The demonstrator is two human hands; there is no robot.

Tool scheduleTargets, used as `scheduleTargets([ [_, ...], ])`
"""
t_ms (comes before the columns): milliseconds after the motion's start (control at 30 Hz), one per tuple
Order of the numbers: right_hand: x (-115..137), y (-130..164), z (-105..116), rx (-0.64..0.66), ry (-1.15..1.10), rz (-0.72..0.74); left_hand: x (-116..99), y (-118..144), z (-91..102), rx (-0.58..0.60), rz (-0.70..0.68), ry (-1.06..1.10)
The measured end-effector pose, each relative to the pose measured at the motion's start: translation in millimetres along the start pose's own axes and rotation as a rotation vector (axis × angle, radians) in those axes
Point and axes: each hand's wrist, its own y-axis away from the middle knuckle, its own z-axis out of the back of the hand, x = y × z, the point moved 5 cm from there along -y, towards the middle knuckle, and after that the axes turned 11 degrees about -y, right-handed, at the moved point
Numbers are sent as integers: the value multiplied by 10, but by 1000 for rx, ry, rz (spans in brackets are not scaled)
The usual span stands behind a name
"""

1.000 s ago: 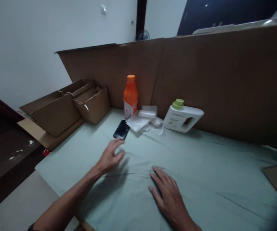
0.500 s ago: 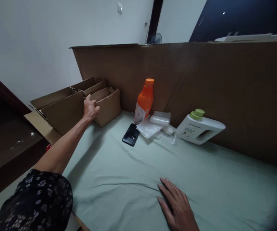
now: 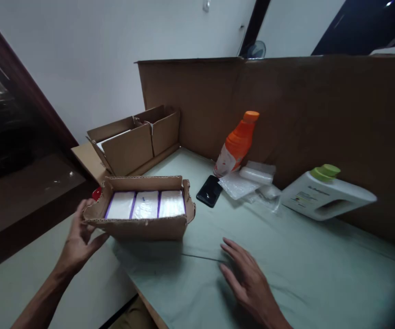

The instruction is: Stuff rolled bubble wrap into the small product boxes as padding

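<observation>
My left hand (image 3: 77, 237) grips the left end of a small open cardboard box (image 3: 146, 228), thumb along the front and fingers at the end wall. Inside stand three white packs (image 3: 145, 204) in a row, with purple edges between them. Whether the box rests on the cloth or hangs just over it, I cannot tell. My right hand (image 3: 247, 278) is open, fingers spread, low over the green cloth (image 3: 190, 292), holding nothing. A black phone (image 3: 209, 191) lies a little to the right of the box.
A larger cardboard box (image 3: 129, 148) stands behind at the left. An orange bottle (image 3: 235, 146), clear plastic packets (image 3: 248, 180) and a white jug with a green cap (image 3: 324, 194) stand or lie along the brown cardboard panel (image 3: 286, 105). The cloth's front edge runs near me.
My left hand has drawn the small cardboard box away from the larger one, toward me. The view has swung left. My right hand remains open over the cloth.
</observation>
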Motion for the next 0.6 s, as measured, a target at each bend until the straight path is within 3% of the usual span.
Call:
scheduleTargets([
  [100, 293, -461, -455, 122, -222, -55, 229, 7, -192, 199, 230, 60],
  [200, 552, -733, -743, 162, -356, -121, 230, 11, -335, 242, 221, 37],
  [267, 629, -731, -714, 111, -368, -156, 197, 85, -437, 261, 193, 26],
  [400, 485, -238, -221, -68, -283, -281, -18, 382, -856, 456, 130, 43],
  [600, -133, 942, 757, -375, -140, -590, -960, 725, -1945, 857, -196, 165],
])
